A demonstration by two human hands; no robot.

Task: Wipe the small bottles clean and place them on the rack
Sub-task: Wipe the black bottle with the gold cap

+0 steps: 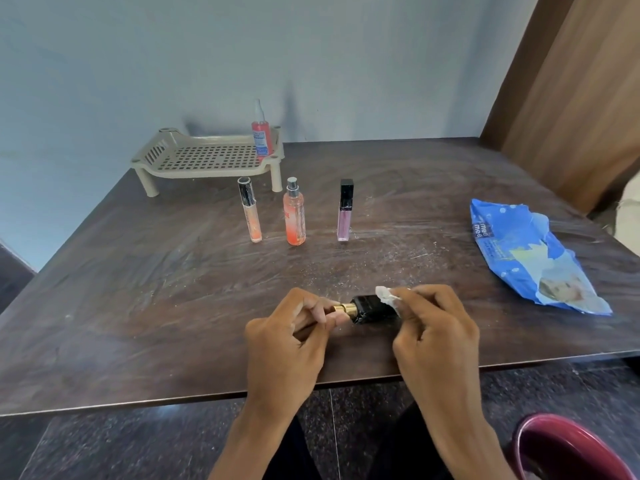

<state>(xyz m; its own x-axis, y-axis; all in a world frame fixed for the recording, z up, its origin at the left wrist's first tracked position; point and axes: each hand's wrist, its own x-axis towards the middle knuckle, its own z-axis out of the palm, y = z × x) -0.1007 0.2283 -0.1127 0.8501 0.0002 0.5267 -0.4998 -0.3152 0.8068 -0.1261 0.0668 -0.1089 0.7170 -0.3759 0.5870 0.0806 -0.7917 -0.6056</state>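
A small black bottle (372, 310) with a gold neck lies sideways above the near part of the table. My left hand (291, 337) pinches its gold neck. My right hand (429, 327) presses a white wipe (388, 295) against the bottle's black body. Three small bottles stand mid-table: a clear peach tube (250, 211), an orange spray bottle (295, 216) and a purple tube with a black cap (345, 213). A beige slotted rack (207, 157) stands at the back, with a red spray bottle (262, 135) upright on its right end.
A blue pack of wipes (530, 254) lies on the right of the dark wooden table (138, 306). A maroon chair (568, 448) shows at the bottom right. A wall runs behind the rack, and a wooden panel stands at the far right.
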